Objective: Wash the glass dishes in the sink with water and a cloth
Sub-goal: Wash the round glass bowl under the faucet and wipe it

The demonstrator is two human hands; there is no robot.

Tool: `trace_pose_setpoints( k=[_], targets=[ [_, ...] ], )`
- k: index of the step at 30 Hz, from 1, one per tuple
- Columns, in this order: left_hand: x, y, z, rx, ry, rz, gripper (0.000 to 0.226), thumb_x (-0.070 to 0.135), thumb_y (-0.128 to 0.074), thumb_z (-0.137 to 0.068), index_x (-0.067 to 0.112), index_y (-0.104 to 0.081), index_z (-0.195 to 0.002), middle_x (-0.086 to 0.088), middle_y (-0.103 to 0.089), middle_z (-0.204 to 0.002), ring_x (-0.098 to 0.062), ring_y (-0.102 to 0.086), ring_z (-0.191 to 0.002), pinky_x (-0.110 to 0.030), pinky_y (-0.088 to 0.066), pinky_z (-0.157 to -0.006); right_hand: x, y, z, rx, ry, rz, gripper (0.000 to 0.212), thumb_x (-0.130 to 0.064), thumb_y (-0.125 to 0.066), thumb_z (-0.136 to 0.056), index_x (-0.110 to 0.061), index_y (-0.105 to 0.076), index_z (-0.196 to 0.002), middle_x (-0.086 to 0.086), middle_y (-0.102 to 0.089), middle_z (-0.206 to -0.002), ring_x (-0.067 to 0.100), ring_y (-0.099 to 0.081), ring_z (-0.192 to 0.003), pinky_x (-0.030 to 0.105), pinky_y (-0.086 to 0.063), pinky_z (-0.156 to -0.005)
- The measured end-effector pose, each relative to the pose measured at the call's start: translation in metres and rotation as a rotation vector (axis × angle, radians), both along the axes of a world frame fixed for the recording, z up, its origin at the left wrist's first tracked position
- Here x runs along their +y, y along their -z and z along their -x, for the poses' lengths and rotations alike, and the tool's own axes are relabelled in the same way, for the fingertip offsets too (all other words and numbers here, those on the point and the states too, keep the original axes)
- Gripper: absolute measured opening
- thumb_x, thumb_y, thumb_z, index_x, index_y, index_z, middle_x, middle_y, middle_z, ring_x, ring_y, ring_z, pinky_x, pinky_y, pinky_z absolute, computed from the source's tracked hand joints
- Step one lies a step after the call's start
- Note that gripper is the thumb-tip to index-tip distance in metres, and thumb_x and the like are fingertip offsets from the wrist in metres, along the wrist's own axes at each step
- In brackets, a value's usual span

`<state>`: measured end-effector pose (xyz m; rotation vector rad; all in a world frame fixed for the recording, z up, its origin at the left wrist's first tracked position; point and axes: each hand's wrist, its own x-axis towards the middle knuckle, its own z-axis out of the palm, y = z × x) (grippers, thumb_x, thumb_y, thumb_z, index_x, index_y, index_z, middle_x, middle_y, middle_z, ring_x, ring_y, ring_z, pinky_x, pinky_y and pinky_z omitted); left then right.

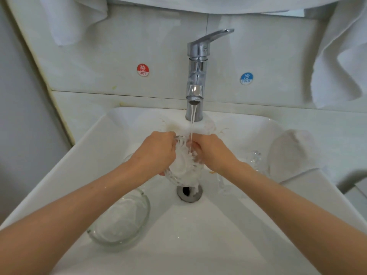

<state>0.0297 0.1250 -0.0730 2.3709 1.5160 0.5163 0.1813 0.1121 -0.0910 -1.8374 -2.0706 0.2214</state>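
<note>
Bowl [119, 221] lies lower left. Mid-frame, left hand [156, 151], right hand [214, 153] clamp dish [173, 176] and cloth [182, 166]. I fear wet glass slipping.

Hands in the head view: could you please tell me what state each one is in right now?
Left hand: closed, gripping the cut-glass dish by its rim.
Right hand: closed, fingers curled on the white cloth inside that dish.

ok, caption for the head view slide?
Left hand and right hand grip a glass dish with a cloth against it under the running tap; a glass bowl lies in the sink.
</note>
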Motion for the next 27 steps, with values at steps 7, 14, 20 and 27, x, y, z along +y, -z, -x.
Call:
trace_pose_setpoints(
  k=[7,14,20,27],
  targets=[
    [0.004,0.0,0.006,-0.046,-0.04,-0.074,0.03,0.015,-0.03,-0.1,0.002,-0.055,-0.109,-0.019,-0.063,-0.092,-0.029,-0.061,-0.051,-0.036,-0.054,-0.049,-0.015,-0.009,-0.002,0.799,0.136,0.835,0.015,-0.007,-0.041,-0.098,-0.006,-0.054,-0.091,0.013,-0.07,-0.076,0.018,-0.069,-0.063,0.027,-0.057,-0.064],
    [0.003,0.007,-0.001,-0.06,0.023,0.058,0.03,0.014,-0.031,-0.1,0.002,-0.055,-0.112,-0.018,-0.064,-0.094,-0.021,-0.058,-0.042,-0.038,-0.056,-0.051,-0.006,0.004,0.001,-0.061,0.071,-0.059,0.021,-0.017,-0.04,-0.097,-0.014,-0.053,-0.081,0.011,-0.064,-0.085,0.031,-0.06,-0.077,0.036,-0.046,-0.065],
    [0.006,0.002,0.005,-0.18,-0.034,-0.05,0.029,0.016,-0.031,-0.1,0.001,-0.055,-0.102,-0.018,-0.064,-0.09,-0.029,-0.063,-0.05,-0.037,-0.054,-0.047,-0.01,-0.003,0.002,0.516,0.161,0.235,0.023,-0.019,-0.032,-0.101,-0.008,-0.05,-0.091,0.009,-0.06,-0.078,0.024,-0.064,-0.058,0.032,-0.057,-0.056],
    [0.007,0.001,0.012,-0.237,-0.032,0.067,0.022,0.017,-0.032,-0.1,0.003,-0.048,-0.1,-0.017,-0.062,-0.095,-0.027,-0.064,-0.052,-0.04,-0.057,-0.052,-0.011,0.002,0.005,0.697,0.176,0.4,0.024,-0.014,-0.024,-0.101,-0.005,-0.046,-0.095,0.012,-0.063,-0.07,0.015,-0.062,-0.05,0.025,-0.054,-0.052]
  ],
)
